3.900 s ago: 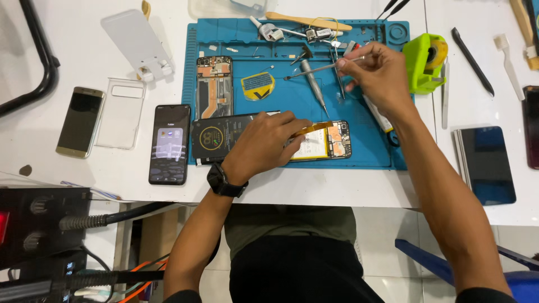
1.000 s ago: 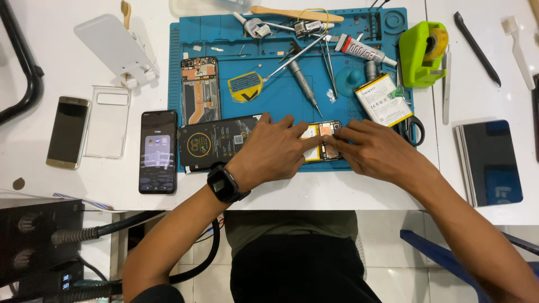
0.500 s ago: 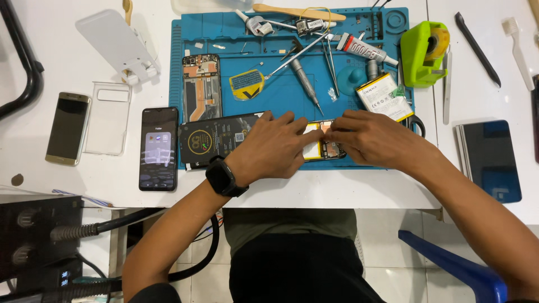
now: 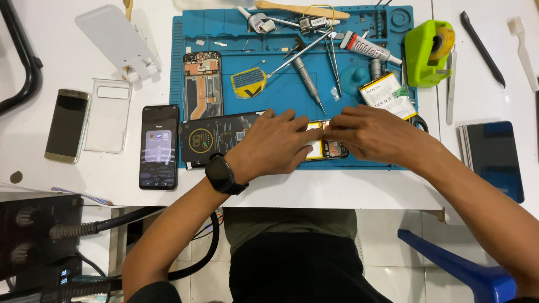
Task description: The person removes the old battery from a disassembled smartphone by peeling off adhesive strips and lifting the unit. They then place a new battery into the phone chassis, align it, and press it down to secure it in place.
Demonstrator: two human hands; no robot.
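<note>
Pressing on one opened phone at the blue mat's near edge, two hands meet, the left hand flat with fingers together, the right hand pinching its top. Left of the mat lie two phones (one lit, one gold).

opened phone lying flat on the blue mat's front edge, insides up, yellowish battery probably, mostly covered.

- white table
- blue work mat on it
- left of mat: black phone, clear case, gold phone
- right: dark tablet
</note>
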